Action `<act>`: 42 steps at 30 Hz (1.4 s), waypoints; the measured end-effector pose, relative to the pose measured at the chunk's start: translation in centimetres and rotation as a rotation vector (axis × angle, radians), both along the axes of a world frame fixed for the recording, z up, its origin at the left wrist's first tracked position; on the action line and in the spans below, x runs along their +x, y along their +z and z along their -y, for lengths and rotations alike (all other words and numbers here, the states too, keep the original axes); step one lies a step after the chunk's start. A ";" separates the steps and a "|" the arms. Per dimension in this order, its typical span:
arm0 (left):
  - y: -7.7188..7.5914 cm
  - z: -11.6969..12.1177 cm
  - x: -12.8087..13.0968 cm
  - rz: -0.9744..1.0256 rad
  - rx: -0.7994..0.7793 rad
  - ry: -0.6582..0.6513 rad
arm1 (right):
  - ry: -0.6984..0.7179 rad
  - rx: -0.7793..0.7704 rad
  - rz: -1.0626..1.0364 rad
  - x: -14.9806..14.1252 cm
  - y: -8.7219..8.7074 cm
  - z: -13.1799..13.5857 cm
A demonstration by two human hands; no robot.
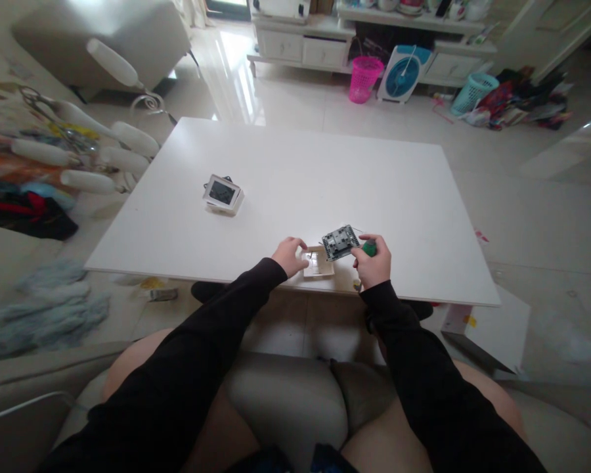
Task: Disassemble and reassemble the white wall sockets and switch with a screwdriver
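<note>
My right hand pinches grey panel at right edge, green handle alongside — panel by open box's far right corner, near side of table. Left hand ungripped, fingers parted beside box — best steady box, keep panel level.

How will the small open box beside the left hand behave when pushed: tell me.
The open box is probably stiff, given its straight walls, and likely light, being shallow and hollow. Pushed carelessly, it might slip off, since it sits near the table edge.
</note>
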State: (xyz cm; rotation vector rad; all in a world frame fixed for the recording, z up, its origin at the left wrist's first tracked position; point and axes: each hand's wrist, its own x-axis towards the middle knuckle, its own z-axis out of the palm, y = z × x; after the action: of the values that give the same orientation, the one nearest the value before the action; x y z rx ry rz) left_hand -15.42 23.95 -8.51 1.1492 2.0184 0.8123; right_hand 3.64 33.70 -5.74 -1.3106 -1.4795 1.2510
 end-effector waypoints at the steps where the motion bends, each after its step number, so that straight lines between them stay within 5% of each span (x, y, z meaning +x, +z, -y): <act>1: -0.2 0.2 0.2 -0.097 -0.034 -0.098 | 0.026 0.051 0.049 0.2 0.2 -0.1; 4: -0.4 0.9 0.6 -0.271 -0.150 -0.261 | 0.102 0.175 0.179 0.6 0.8 -0.3; 10: 0.4 1.3 0.6 -0.400 -0.305 -0.329 | 0.116 0.245 0.261 1.0 1.4 -0.4; 21: 0.0 1.9 1.3 -0.199 -0.248 -0.175 | 0.120 0.243 0.262 1.1 1.1 -0.6; 42: -0.4 1.6 1.0 -0.461 -0.347 -0.513 | 0.304 0.238 0.388 -0.7 -1.2 1.7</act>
State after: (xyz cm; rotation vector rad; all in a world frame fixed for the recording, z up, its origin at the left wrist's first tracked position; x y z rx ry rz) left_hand -14.43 22.35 -8.91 1.6424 1.9597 -0.0672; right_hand 2.97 31.99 -6.96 -1.2453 -2.0975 0.9946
